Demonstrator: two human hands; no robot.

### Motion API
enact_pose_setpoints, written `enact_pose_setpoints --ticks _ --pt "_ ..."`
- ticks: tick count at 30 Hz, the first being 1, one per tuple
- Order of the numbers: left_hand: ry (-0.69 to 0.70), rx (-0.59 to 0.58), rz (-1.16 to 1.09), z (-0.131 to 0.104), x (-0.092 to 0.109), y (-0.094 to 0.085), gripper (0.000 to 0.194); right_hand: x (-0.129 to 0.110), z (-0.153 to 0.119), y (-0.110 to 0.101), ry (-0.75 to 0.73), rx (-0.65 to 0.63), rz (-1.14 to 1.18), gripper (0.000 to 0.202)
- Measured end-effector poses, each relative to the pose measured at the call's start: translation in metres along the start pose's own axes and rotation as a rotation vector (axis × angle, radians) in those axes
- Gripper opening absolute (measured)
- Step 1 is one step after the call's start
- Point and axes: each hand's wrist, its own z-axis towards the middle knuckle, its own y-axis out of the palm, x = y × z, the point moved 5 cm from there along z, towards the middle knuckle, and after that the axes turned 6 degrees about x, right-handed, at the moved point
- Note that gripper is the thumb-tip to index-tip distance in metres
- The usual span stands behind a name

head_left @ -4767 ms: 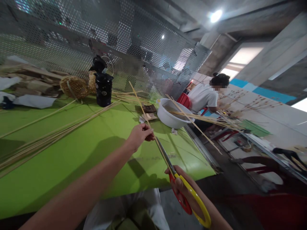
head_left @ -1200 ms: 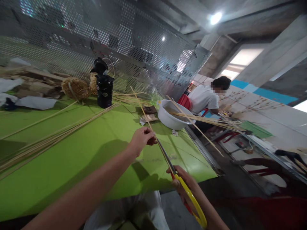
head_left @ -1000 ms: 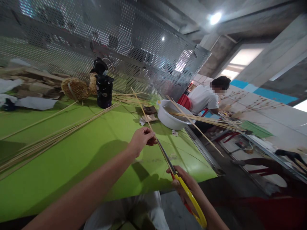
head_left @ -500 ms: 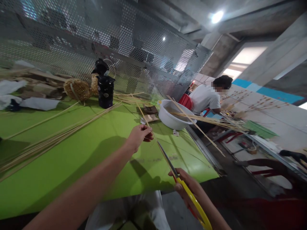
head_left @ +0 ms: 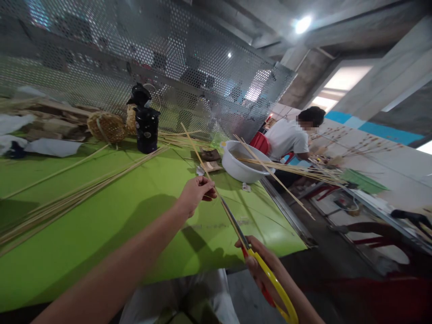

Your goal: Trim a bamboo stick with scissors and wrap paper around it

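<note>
While the left hand (head_left: pixel 199 193) pinches it between thumb and fingertips, a long, thin, pale-yellow bamboo-like strip (head_left: pixel 195 149) slants above the green tabletop (head_left: pixel 135 220), its far end pointing to eleven o'clock and its near part running down toward five. At five o'clock from that hand, the right hand (head_left: pixel 265 265) is wrapped around a pair of long scissors with steel blades and yellow and red loop handles (head_left: pixel 259 261). The blades point back to eleven o'clock and lie along the strip, just short of the left fingers; whether the strip sits between them or only beside them cannot be told.

Outward from the left hand, between twelve and one o'clock, lie curved brown bamboo-like pieces (head_left: pixel 211 155). At two o'clock stands a round white plastic basin (head_left: pixel 238 170), with a sheaf of pale strips (head_left: pixel 293 168) reaching out over its rim. At nine o'clock a bundle of long pale strips (head_left: pixel 84 190) rests on the tabletop. Between ten and eleven stands a black speckled flask (head_left: pixel 147 128), its lid raised, and at ten a round woven tan basket (head_left: pixel 105 127). A grey perforated metal screen (head_left: pixel 168 54) spans eleven to twelve. Beyond the basin, at two, a person in a white shirt (head_left: pixel 285 137) bends forward on a red chair (head_left: pixel 259 143).
</note>
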Motion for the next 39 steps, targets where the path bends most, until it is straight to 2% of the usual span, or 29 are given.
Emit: enact_pose_setpoints --ticks 14,18,26,39 --pt "-0.011 -0.001 0.007 -0.0019 0.0000 0.0018 0.013 -0.0039 -0.0007 0.0021 -0.002 0.006 -0.019 0.060" --pt "-0.019 -0.010 0.017 -0.0024 -0.0015 0.0035 0.014 -0.0073 -0.0007 0.0032 -0.018 0.043 -0.024 0.058" --pt "-0.017 -0.015 -0.003 -0.0018 -0.0034 0.0027 0.016 -0.0071 -0.0002 0.0056 0.020 0.029 -0.001 0.056" --pt "-0.083 -0.020 -0.008 -0.0068 -0.0017 0.0080 0.012 -0.0068 0.0006 0.0043 0.028 0.041 -0.046 0.058"
